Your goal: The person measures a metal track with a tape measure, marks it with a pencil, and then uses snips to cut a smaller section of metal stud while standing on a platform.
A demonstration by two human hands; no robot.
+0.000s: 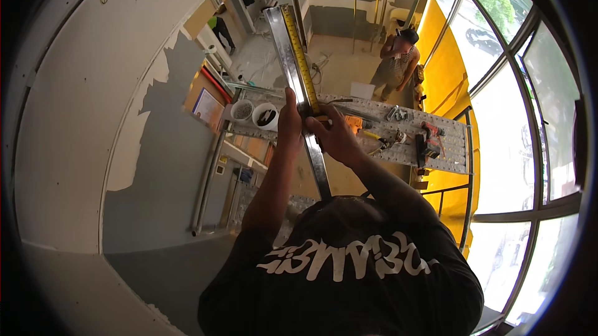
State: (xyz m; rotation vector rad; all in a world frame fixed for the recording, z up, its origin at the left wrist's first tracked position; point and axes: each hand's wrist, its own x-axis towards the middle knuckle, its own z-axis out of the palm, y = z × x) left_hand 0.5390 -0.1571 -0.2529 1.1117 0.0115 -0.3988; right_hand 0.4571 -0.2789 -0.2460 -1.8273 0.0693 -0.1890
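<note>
A long silver metal channel runs away from my body, with an extended yellow tape measure lying along it. My left hand grips the channel's left side, thumb pointing along it. My right hand is closed around the tape's near end where it meets the channel; the tape's case is mostly hidden by the fingers. Just beyond both hands is a perforated metal scaffold plank, bearing an orange power tool and a red-and-black drill. Two white buckets stand left of my left hand.
A person stands beyond the plank at right; another, partly hidden, is at far left doorway. Scaffold rails frame both sides. Large windows and a yellow panel line the right; grey-and-white wall lines the left.
</note>
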